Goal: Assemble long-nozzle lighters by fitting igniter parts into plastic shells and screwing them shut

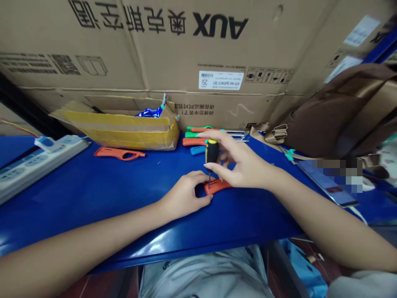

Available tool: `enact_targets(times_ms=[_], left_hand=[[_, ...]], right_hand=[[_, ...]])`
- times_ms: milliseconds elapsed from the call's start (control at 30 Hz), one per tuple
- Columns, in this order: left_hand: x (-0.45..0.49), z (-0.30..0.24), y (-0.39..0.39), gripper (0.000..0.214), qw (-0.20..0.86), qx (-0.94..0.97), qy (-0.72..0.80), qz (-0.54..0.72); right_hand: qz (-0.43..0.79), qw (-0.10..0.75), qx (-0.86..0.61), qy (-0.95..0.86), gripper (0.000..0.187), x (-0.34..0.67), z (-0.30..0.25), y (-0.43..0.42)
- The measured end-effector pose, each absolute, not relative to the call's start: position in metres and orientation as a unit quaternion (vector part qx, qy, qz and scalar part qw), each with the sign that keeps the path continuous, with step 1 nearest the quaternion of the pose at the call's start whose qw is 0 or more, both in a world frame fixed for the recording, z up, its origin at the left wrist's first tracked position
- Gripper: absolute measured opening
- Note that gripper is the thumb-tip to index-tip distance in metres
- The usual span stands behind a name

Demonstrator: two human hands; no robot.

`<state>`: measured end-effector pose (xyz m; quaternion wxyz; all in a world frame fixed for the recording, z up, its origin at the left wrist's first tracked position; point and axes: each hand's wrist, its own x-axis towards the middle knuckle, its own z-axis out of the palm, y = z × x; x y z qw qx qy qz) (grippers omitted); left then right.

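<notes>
In my right hand (237,162) is a small screwdriver (212,155) with a black and yellow handle, held upright. Its thin shaft points down onto the end of an orange stick lighter (217,186) lying on the blue table. My left hand (189,193) pinches that same end between thumb and fingers, steadying it. The lighter's far end is partly hidden under my right hand. Beyond my hands lie several stick lighters (198,142) in orange, green and blue, with metal stems pointing right. An orange lighter shell half (119,154) rests farther left.
A yellow-taped cardboard box (130,131) with a blue packet stands at the back. At the left is a white power strip (40,163). A brown bag (335,111) and a phone (328,182) are on the right. Large cardboard (167,54) walls the rear.
</notes>
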<state>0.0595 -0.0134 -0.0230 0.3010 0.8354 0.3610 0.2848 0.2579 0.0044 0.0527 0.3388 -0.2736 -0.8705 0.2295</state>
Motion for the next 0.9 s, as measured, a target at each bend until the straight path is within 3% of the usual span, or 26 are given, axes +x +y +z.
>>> enact_targets(times_ms=[100, 200, 400, 600, 767, 900], left_hand=[[0.068, -0.020, -0.014, 0.034, 0.298, 0.835, 0.372, 0.275], [0.073, -0.020, -0.013, 0.037, 0.284, 0.839, 0.371, 0.278], [0.071, -0.026, -0.014, 0.032, 0.279, 0.841, 0.365, 0.286], [0.069, -0.028, -0.014, 0.037, 0.260, 0.856, 0.345, 0.283], [0.068, -0.029, -0.012, 0.041, 0.266, 0.862, 0.322, 0.288], [0.067, -0.031, -0.012, 0.035, 0.275, 0.859, 0.316, 0.295]], right_hand=[[0.133, 0.334, -0.237, -0.902, 0.050, 0.258, 0.054, 0.014], [0.055, 0.388, -0.219, -0.894, 0.049, 0.262, 0.048, 0.021], [0.134, 0.417, -0.200, -0.876, 0.042, 0.273, 0.039, 0.016], [-0.023, 0.454, -0.207, -0.866, 0.048, 0.274, 0.037, 0.010], [0.061, 0.469, -0.207, -0.857, 0.040, 0.269, 0.038, 0.007], [-0.062, 0.510, -0.173, -0.840, 0.038, 0.269, 0.037, 0.009]])
